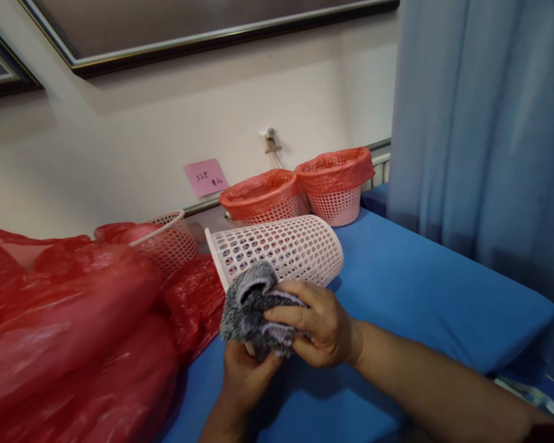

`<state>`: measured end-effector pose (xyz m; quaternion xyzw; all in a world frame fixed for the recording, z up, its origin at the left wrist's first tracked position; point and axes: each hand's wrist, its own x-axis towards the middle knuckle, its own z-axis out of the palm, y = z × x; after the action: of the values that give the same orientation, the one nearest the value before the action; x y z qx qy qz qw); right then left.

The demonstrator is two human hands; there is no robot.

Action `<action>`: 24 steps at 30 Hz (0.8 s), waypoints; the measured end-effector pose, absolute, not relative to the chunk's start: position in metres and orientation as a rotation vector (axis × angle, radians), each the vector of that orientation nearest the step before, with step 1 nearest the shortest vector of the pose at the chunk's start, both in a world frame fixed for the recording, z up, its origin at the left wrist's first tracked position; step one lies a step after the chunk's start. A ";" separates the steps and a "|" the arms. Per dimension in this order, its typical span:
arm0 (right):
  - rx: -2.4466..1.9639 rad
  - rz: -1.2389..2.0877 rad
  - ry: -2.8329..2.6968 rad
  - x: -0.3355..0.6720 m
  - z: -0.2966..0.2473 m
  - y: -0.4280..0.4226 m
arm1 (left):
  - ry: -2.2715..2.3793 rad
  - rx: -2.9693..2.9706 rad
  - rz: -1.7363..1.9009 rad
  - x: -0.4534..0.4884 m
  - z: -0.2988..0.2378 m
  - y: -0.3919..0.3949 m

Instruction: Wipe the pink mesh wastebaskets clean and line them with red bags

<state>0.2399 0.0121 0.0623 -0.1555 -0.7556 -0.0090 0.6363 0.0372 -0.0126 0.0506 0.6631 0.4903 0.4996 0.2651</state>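
Note:
A white perforated plastic basket (286, 247) lies on its side above the blue padded surface (410, 289), its open rim facing left. My right hand (321, 323) is closed on a grey cloth (252, 307) and presses it against the basket's rim. Under the cloth, my left hand (244, 375) grips the basket's lower rim; its fingers are partly hidden by the cloth.
A heap of red plastic bags (64, 326) fills the left side, with another white basket (168, 243) half buried in it. Two baskets lined with red bags (261, 197) (337, 181) stand by the wall. A pink note (205, 176) is stuck to the wall. A blue curtain (484, 123) hangs at right.

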 end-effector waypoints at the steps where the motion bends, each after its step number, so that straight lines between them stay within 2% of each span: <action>1: -0.437 -0.043 -1.687 0.243 0.061 0.017 | 1.310 1.801 1.348 0.038 0.051 -0.012; 4: -0.781 -0.020 -1.441 0.262 0.055 0.046 | 1.260 1.843 1.386 0.040 0.054 -0.012; 7: -1.076 0.169 -1.053 0.289 0.049 0.084 | 1.228 1.933 1.399 0.040 0.053 -0.010; 11: -1.158 0.407 -0.789 0.299 0.045 0.105 | 1.230 1.986 1.408 0.038 0.045 -0.008; 15: -0.987 0.218 -1.133 0.271 0.049 0.072 | 1.224 2.022 1.402 0.038 0.041 -0.009; 20: -0.519 -0.026 -1.729 0.239 0.056 0.019 | 1.131 2.121 1.373 0.038 0.045 -0.007; 24: -0.594 -0.082 -1.711 0.237 0.057 0.019 | 1.158 2.063 1.358 0.039 0.045 -0.005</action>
<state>0.2374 0.0187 0.0572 -0.2578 -0.7430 -0.0355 0.6166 0.0394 -0.0055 0.0449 0.7401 0.4155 0.4872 0.2056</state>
